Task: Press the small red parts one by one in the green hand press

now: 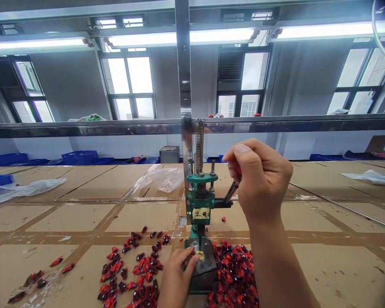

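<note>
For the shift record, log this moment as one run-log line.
Press: green, labelled 2# | Left hand: at press base, by yellow piece | Right hand: gripping press lever | Red packets: both sides of press

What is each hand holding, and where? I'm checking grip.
The right hand grips the press lever near its end. The left hand is at the press base by a yellow piece; any hold cannot be told.
</note>
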{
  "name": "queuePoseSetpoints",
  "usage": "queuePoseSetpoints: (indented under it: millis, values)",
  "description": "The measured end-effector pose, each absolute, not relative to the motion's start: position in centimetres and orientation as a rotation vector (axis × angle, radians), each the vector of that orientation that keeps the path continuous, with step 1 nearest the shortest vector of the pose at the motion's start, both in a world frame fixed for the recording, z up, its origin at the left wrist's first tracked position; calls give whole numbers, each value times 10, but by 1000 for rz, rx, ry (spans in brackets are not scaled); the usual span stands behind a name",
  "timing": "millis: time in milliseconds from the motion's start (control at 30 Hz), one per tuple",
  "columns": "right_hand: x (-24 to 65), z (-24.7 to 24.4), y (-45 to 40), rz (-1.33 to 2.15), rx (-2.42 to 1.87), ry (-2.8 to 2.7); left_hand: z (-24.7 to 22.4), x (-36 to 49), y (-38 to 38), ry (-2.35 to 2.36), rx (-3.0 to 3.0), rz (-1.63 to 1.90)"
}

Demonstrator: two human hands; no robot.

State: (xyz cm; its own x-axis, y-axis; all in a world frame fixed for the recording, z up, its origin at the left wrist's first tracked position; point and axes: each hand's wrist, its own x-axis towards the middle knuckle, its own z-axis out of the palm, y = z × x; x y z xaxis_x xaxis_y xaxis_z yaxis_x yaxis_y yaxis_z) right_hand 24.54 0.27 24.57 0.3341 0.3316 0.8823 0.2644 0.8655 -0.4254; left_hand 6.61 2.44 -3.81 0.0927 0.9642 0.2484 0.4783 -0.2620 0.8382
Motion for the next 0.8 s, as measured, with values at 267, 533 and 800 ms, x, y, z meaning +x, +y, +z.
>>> queuePoseSetpoints:
  millis: [267,533,800]
  values:
    - [249,243,2,69,-544,-1277,-66,85,36,1456,2122,1128]
    - [248,248,7,108,-509,-1251,-58,86,38,1416,2104,1234]
    - [241,157,-57,-226,-800,-1442,-65,84,39,1454,2037,1191]
